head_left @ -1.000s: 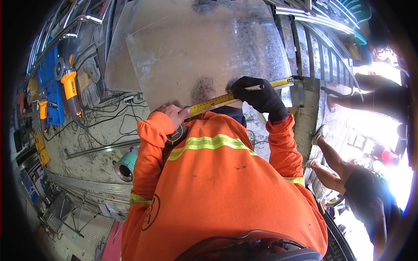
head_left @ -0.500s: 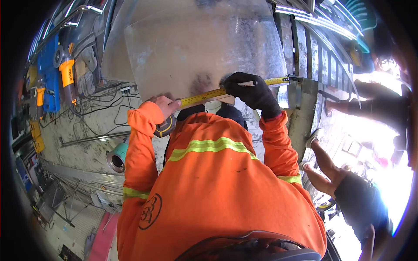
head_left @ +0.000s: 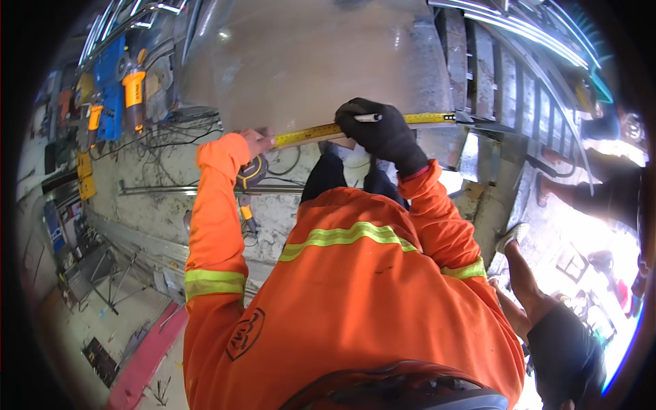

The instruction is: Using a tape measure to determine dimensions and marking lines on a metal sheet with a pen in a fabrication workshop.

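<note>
A grey metal sheet lies in front of me. Along its near edge runs the yellow blade of a tape measure, its end tip near the sheet's right corner. My bare left hand is closed on the tape at the left, and the dark round tape case hangs just below it. My right hand, in a black glove, is closed around a white marker and rests over the blade. The marker's writing tip is hidden by the gloved fingers.
Yellow-and-black power tools and a blue case lie at the left, with loose cables nearby. Metal slats stand right of the sheet. Another person's leg shows at the right, and more legs beyond.
The whole view has shifted slightly. My gloved right hand has moved a little left along the blade with the marker. My left hand keeps its hold on the tape.
</note>
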Motion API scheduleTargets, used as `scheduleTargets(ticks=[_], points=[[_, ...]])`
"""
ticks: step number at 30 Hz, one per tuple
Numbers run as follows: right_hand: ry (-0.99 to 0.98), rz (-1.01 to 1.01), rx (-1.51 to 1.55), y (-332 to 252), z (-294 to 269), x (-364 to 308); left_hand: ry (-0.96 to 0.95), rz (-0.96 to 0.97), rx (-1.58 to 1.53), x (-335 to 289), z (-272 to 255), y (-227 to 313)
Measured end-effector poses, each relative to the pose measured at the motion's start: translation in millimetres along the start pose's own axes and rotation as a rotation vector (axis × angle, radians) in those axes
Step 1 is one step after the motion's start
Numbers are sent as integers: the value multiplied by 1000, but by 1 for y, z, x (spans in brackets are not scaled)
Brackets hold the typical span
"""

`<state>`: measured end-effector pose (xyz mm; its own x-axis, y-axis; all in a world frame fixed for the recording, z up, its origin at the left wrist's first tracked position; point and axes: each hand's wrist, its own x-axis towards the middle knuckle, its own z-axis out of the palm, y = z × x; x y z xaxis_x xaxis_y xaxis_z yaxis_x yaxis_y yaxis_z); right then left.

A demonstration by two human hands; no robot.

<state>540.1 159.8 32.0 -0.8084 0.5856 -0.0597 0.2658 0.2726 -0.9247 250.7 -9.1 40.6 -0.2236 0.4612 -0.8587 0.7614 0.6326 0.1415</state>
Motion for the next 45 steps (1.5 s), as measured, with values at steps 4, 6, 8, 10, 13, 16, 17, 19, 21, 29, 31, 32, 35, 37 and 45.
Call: scheduleTargets(ticks=[4, 6, 8, 10, 13, 16, 17, 19, 21, 29, 31, 32, 35, 37, 45], points=[[-134, -78, -17, -4, -12, 2, 5, -46, 43, -7, -2, 4], [-127, -306, -258, 8, -14, 4, -10, -70, 44, -10, -3, 12], [-141, -391, -365, 10, -13, 5, -24, -117, 49, -14, -5, 17], [-139, -262, -233, 2, -12, 4, -28, -83, 34, -7, -1, 10], [-122, -231, -217, 1, -10, 5, -33, -41, 39, -9, -3, 12], [-112, -354, -320, 8, -11, 6, -26, -57, 61, -13, -5, 18], [-113, -406, -361, 10, -11, 6, -23, -68, 67, -13, -4, 18], [-100, -456, -401, 10, -10, 8, -20, -35, 61, -7, -1, 10], [-84, -491, -436, 11, -11, 8, -44, -24, 66, -8, -1, 13], [-91, -526, -519, 11, -9, 9, -29, -51, -16, -11, 1, 14], [-107, -533, -487, 10, -10, 11, -17, -48, -31, -7, 1, 12], [-117, -533, -468, 10, -10, 10, -24, -62, -32, -5, 4, 12], [-101, -552, -456, 15, -9, 12, 10, -90, -79, 0, 6, 5], [-119, -489, -399, 13, -9, 8, -15, -89, -51, -4, 4, 11], [-156, -345, -300, 8, -10, 6, -39, -34, -66, -6, 1, 10]])
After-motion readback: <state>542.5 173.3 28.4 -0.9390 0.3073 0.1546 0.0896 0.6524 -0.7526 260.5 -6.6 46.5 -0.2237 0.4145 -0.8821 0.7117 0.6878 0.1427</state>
